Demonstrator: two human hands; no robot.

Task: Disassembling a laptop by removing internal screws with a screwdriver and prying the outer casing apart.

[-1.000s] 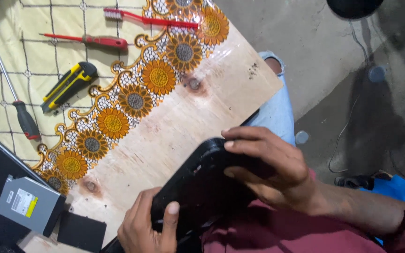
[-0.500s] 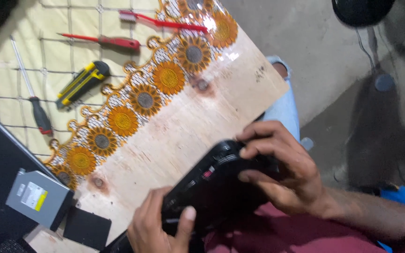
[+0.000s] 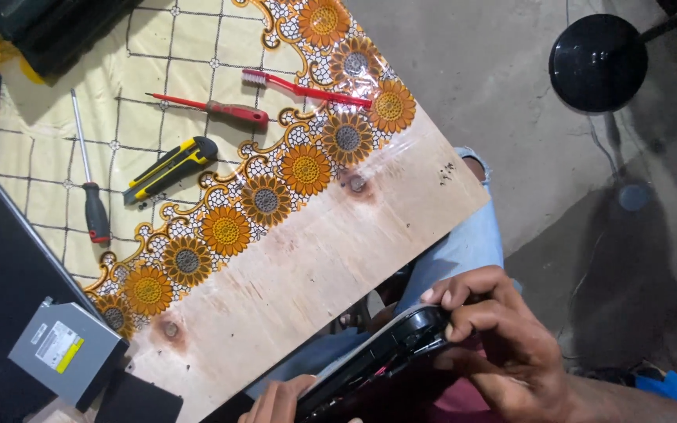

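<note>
- Head view, right hand (image 3: 503, 345): forearm enters from the lower right corner and lies across the lap; wrist bent, fingers curled together over the upper end of the casing (image 3: 385, 364), thumb beneath, clamped on it.
- Head view, left hand (image 3: 280, 401): only the top shows at the bottom edge; it rests against the lower end of the casing. Whether its fingers are closed cannot be told.
- Casing: black, flat, curved at the corner, tilted edge-on; held over the lap, just off the near edge of the surface (image 3: 315, 266), not resting on it.
- Surface: bare pale wood near the person; farther part covered by a cream cloth (image 3: 158, 102) with a sunflower border.
- On the cloth, well apart from the hands: red toothbrush (image 3: 303, 88), red screwdriver (image 3: 213, 110), yellow-and-black knife (image 3: 170, 168), black-handled screwdriver (image 3: 90, 184).
- Lower left: grey optical drive (image 3: 64, 352), beside a black laptop (image 3: 1, 290).
- Floor: grey concrete; round black base (image 3: 597, 63) at upper right.
</note>
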